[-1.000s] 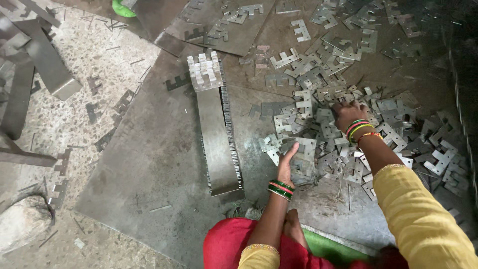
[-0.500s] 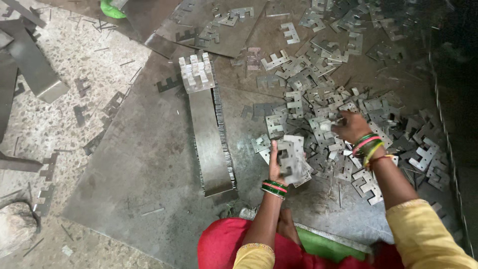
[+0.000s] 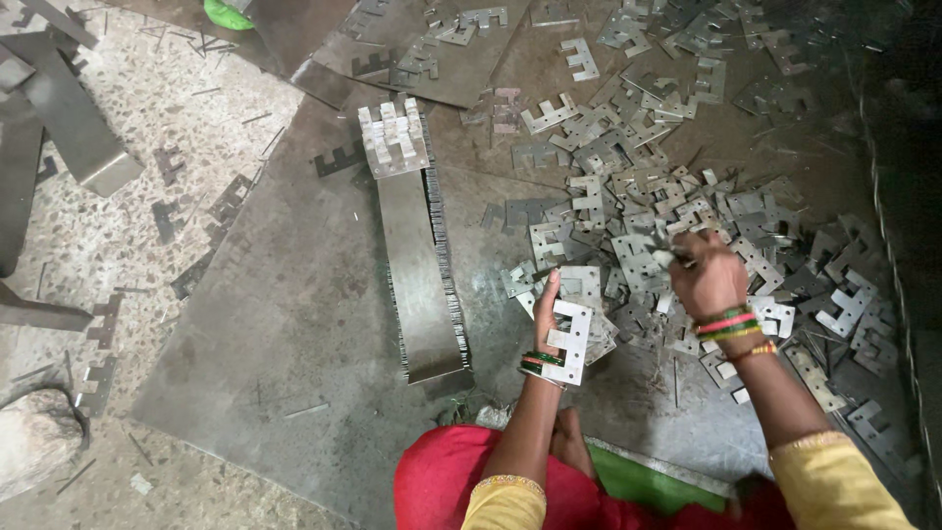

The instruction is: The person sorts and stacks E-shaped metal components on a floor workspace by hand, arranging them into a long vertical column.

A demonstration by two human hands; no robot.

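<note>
Closest in, a small stack of notched metal plates (image 3: pixel 572 339) is gripped upright in the left hand (image 3: pixel 546 312), the fingers closed around its edge, just above a wrist ringed with green bangles. The stack is held over the near edge of the loose heap, not resting flat. To its right, the right hand (image 3: pixel 705 277) is closed over the pile of loose plates (image 3: pixel 687 196), fingers curled down onto one or two pieces; whether a plate is actually pinched there cannot be told, since the back of the hand hides the fingertips.

Further out, to the left of the held stack, a long packed row of plates (image 3: pixel 424 265) is laid on edge along a dark steel sheet (image 3: pixel 285 334), with a few plates stacked flat at its far end. Judging by this, a good share of the plates has already been gathered and ordered, while a far larger share is seen scattered across the sheet to the right and toward the top, so much appears left to collect.

Beyond the sheet, on the speckled floor (image 3: pixel 118 245), offcut strips and a grey metal bar (image 3: pixel 74 123) are lying. Red and green cloth is seen at the bottom edge.
</note>
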